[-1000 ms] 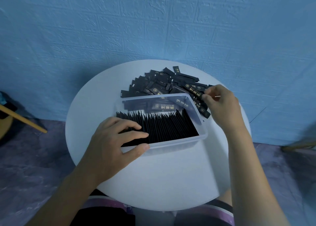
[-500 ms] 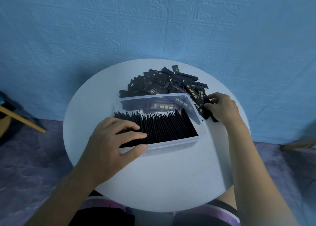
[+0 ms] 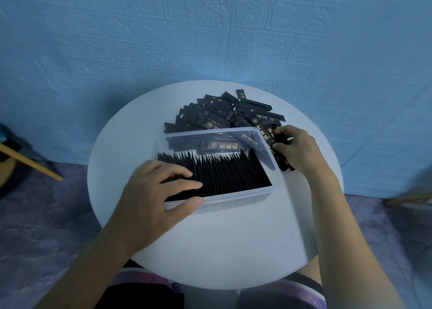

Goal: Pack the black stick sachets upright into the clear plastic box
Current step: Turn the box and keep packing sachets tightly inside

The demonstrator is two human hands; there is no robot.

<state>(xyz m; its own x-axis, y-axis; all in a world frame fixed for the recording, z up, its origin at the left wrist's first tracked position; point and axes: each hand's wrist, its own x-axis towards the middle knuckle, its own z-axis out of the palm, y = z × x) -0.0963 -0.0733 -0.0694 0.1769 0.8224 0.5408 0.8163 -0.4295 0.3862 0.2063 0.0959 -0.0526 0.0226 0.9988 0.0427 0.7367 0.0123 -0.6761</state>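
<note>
Right hand [image 3: 297,147] pinches a sachet [image 3: 277,141] at the edge of the pile [image 3: 222,114]; best lift one only and turn it upright. Left hand [image 3: 161,192], fingers spread, presses the packed row [image 3: 231,175] in the box [image 3: 233,195].

left hand [image 3: 154,192] rests on upright sachets [image 3: 229,175] in clear box [image 3: 233,199]; right hand [image 3: 298,148] pinches loose sachet [image 3: 279,138] (beside pile [image 3: 222,117])

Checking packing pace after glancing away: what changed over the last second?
The right hand came down from above the pile and took hold of loose sachets beside the clear plastic box. The left hand stayed resting on the packed sachets, thumb at the box's near wall; box and pile unmoved.
</note>
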